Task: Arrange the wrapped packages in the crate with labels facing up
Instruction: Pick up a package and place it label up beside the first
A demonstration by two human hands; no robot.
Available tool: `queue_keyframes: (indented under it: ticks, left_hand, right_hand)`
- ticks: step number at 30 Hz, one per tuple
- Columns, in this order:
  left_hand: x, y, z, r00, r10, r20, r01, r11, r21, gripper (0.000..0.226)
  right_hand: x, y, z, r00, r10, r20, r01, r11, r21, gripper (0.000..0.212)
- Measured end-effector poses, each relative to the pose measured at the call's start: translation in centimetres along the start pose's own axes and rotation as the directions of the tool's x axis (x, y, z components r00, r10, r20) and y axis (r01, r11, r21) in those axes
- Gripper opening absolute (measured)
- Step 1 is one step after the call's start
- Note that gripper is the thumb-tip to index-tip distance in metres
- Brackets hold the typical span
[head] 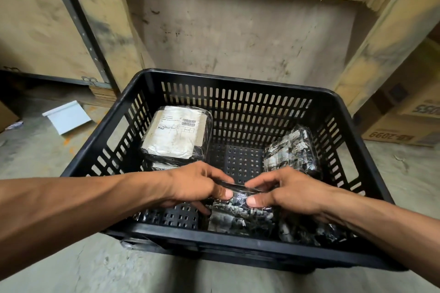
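Both hands, left hand [200, 185] and right hand [288, 191], pinch the top edge of a wrapped package [240, 214] standing at the near side of the black crate [238, 79], each grip pressed on it, likely to tip its label upward.

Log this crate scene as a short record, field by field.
container: black slotted plastic crate on a concrete floor
label-up package: plastic-wrapped package with white barcode label, far left, atop another package
far-right package: shiny black wrapped package, no clean label showing
held package: black wrapped package near front wall, gripped by both hands
left hand: grip on its left end
right hand: grip on its right end
outside the crate: white sheet, cardboard boxes
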State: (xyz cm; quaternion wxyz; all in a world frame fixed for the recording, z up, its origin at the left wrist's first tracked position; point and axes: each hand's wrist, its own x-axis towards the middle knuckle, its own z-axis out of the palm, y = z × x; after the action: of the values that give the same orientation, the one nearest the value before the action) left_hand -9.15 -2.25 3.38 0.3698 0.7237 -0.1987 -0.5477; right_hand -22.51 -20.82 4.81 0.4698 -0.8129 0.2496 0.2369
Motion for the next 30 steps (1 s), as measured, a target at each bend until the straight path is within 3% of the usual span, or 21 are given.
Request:
queue_keyframes:
  ticks: [5,9,11,14,17,19,24,28,30]
  left_hand:
    - [-2.3,2.3,-0.9,0.984,0.168,-0.053,-0.171,0.984,-0.047,0.036]
    - [-3.7,3.8,-0.8,0.916,0.363,-0.171,-0.374,0.927,-0.037,0.038]
    - [-3.7,4.2,-0.7,0.851,0.451,-0.269,-0.469,0.883,-0.002,0.039]
    - [-3.2,4.4,-1.1,0.679,0.62,-0.393,-0.54,0.785,0.304,0.04]
    - [-2.8,4.6,-1.2,0.616,0.69,-0.381,-0.588,0.724,0.361,0.043]
    - [-2.7,4.6,-1.3,0.613,0.706,-0.356,-0.594,0.708,0.382,0.044]
    - [-2.8,4.2,-1.3,0.661,0.649,-0.377,-0.597,0.759,0.261,0.036]
    - [-2.2,4.2,-0.7,0.756,0.478,-0.447,-0.461,0.874,0.155,0.055]
    - [-2.1,4.4,-0.9,0.794,0.437,-0.422,-0.494,0.869,-0.03,0.063]
  right_hand:
    - [-2.4,-1.9,-2.8,0.985,-0.126,-0.121,0.131,0.991,0.034,0.042]
    - [-3.5,-3.4,-5.0,0.945,-0.182,-0.273,0.231,0.96,0.159,0.02]
    - [-3.7,-3.5,-5.5,0.934,-0.15,-0.325,0.253,0.918,0.304,0.023]
    - [-3.6,-3.9,-5.3,0.945,-0.112,-0.307,0.254,0.844,0.472,0.036]
    - [-3.2,-4.3,-4.9,0.958,-0.07,-0.278,0.241,0.722,0.648,0.033]
    - [-3.0,-4.5,-4.6,0.955,-0.04,-0.293,0.25,0.638,0.728,0.032]
    - [-2.5,-3.4,-2.6,0.916,-0.029,-0.4,0.343,0.572,0.745,0.025]
    - [-2.2,-2.4,-1.7,0.808,-0.118,-0.577,0.496,0.666,0.558,0.025]
    - [-2.5,-2.2,-1.5,0.758,-0.207,-0.618,0.553,0.706,0.443,0.03]
